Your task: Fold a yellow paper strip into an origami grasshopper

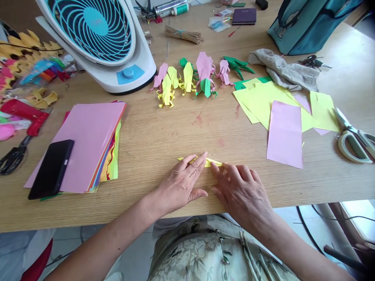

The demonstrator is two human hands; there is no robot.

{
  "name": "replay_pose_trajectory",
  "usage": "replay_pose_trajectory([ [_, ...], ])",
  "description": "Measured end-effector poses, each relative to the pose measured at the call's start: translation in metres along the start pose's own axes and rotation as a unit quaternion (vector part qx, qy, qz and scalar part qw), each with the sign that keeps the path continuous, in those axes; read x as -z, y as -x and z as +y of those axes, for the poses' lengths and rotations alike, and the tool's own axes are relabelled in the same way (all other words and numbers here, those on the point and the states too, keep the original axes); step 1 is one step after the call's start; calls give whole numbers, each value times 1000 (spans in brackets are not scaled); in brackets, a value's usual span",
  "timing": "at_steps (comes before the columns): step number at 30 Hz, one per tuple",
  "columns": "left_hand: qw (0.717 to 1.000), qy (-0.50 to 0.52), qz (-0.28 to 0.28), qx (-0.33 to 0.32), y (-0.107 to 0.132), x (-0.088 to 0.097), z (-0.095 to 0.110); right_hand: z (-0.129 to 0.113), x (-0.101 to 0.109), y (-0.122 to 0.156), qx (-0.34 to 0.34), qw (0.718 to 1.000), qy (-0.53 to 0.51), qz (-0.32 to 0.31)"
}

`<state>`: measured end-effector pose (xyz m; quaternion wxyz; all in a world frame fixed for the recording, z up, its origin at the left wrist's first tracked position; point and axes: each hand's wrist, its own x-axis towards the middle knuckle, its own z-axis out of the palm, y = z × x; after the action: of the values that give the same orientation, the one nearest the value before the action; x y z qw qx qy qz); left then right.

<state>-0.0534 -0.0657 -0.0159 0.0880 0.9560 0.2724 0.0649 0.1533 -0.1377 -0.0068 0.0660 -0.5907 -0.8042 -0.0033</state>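
A narrow strip of folded yellow paper (215, 161) lies on the wooden table just in front of me. My left hand (186, 177) rests across its left part, fingers stretched flat over it and the thumb held apart. Parts of the strip are hidden beneath those fingers. At its right end, my right hand (243, 191) has its fingers bent and pressed onto the paper, the thumb lying lower on the table. Beyond the hands stand several folded paper frogs, among them a large pink frog (204, 64), a green frog (206, 88) and a yellow frog (166, 91).
To the right are yellow paper sheets (272, 101), a pink paper rectangle (284, 134) and scissors (353, 136). A black phone (52, 168) lies on stacked coloured paper (84, 136) at left. A fan (129, 66), a grey cloth (281, 70) and a teal bag (307, 27) stand farther back.
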Motion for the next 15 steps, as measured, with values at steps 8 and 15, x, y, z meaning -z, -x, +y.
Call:
replay_pose_trajectory([
  [8,998,-47,-19,27,2,-4,4,0,-5,2,-6,1000,5,9],
  [15,997,-30,-46,53,-1,1,7,-7,-1,-8,-35,999,22,-29],
])
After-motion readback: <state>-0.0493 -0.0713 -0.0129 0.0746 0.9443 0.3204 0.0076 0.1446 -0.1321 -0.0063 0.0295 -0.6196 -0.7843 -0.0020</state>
